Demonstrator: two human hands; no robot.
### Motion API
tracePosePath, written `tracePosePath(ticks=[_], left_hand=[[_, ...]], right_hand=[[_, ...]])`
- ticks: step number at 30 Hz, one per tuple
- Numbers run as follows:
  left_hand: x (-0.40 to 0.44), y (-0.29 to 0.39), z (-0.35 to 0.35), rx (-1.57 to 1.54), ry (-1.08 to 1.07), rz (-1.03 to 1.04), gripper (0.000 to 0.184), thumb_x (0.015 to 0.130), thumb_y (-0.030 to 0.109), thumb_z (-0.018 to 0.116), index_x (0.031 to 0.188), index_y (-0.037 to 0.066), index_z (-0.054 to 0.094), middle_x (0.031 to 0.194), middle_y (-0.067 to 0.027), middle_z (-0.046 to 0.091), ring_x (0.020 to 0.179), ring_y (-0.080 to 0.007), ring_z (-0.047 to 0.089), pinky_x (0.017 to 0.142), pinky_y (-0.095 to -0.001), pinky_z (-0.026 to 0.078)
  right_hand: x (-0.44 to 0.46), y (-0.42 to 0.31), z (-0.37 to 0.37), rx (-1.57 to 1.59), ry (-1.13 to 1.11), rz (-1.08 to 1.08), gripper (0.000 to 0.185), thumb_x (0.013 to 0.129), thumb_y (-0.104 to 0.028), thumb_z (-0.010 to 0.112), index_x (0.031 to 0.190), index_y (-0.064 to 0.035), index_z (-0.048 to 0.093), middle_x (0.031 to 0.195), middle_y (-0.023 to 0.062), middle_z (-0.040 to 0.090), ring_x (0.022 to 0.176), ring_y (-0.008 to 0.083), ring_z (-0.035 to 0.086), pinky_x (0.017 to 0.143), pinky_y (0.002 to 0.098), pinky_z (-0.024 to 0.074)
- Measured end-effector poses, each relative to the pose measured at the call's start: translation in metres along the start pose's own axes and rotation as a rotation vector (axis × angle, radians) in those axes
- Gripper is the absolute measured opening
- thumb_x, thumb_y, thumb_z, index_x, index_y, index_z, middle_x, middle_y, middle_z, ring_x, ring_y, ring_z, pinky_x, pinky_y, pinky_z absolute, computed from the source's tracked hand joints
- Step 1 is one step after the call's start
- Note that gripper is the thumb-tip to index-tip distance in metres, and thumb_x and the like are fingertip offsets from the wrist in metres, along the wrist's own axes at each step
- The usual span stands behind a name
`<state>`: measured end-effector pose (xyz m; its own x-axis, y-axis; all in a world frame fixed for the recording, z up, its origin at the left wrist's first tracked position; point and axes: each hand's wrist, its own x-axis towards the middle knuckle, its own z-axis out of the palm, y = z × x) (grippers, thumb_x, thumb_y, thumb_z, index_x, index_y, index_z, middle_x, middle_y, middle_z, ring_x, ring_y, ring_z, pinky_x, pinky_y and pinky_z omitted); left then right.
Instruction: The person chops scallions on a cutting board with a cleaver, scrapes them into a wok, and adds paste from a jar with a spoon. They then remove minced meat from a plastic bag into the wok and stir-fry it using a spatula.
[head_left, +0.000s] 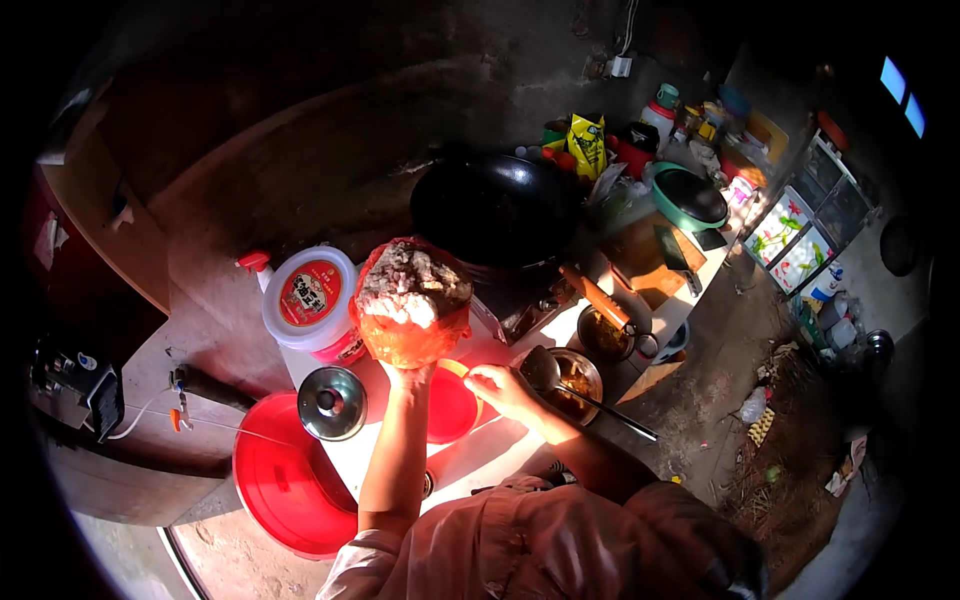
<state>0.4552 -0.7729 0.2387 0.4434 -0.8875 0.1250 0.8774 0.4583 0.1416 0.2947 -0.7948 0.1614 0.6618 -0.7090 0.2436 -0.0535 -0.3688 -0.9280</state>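
My left hand [408, 374] is raised over the worktop, closed under a red plastic bag [405, 338]. The bag gapes at the top and shows a pale, lumpy food [412, 283] whose kind I cannot make out. Close to the right, my right hand [500, 388] has its fingers drawn together by the rim of a red basin [450, 408]; what they hold, if anything, is hidden. Beyond that hand, a ladle [545, 372] rests across a metal bowl of brown food [577, 385].
A large black wok [495, 210] sits behind the bag. Around me are a lidded white tub [308, 292], a glass pot lid [332, 403], a big red tub [285, 470], a cleaver [605, 300] with a wooden handle, and a green-rimmed pan [690, 196].
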Motion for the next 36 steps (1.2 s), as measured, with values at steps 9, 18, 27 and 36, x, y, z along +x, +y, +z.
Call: tracePosePath(ticks=[9,18,27,36], left_hand=[[-0.009,-0.012,0.017,0.019,-0.005,-0.022,0.053,0.084,0.048,0.037,0.124,0.012,0.037,0.124,-0.0084,0.043,0.112,-0.0275,0.041,0.095,-0.0467,0.033],[0.004,-0.031,0.021,0.040,0.006,0.007,0.056,0.082,0.050,0.040,0.123,0.012,0.038,0.123,-0.0082,0.043,0.111,-0.0272,0.042,0.094,-0.0459,0.034],[0.021,-0.036,0.019,0.065,0.023,0.036,0.058,0.081,0.051,0.042,0.123,0.012,0.039,0.122,-0.0079,0.044,0.110,-0.0268,0.043,0.094,-0.0451,0.035],[0.039,-0.033,0.016,0.066,0.031,0.049,0.060,0.079,0.053,0.045,0.123,0.012,0.039,0.121,-0.0076,0.045,0.109,-0.0264,0.043,0.093,-0.0443,0.035]], right_hand=[[-0.022,0.090,-0.075,-0.235,0.337,0.089,0.015,0.076,-0.017,0.059,0.073,-0.0024,0.054,0.064,0.0135,0.056,0.058,0.0253,0.054,0.055,0.0341,0.0417],[0.017,0.197,-0.140,-0.701,0.430,0.389,0.023,0.075,-0.025,0.057,0.090,-0.0068,0.055,0.089,0.0125,0.058,0.082,0.0299,0.054,0.072,0.0374,0.0426],[0.061,0.212,-0.145,-0.907,0.236,0.408,0.057,0.078,-0.034,0.051,0.118,0.0054,0.041,0.121,0.0248,0.042,0.115,0.0370,0.036,0.099,0.0409,0.0250],[0.065,0.212,-0.147,-0.814,0.371,0.262,0.057,0.067,-0.021,0.069,0.113,0.0045,0.047,0.123,0.0221,0.040,0.117,0.0372,0.034,0.097,0.0420,0.0274]])
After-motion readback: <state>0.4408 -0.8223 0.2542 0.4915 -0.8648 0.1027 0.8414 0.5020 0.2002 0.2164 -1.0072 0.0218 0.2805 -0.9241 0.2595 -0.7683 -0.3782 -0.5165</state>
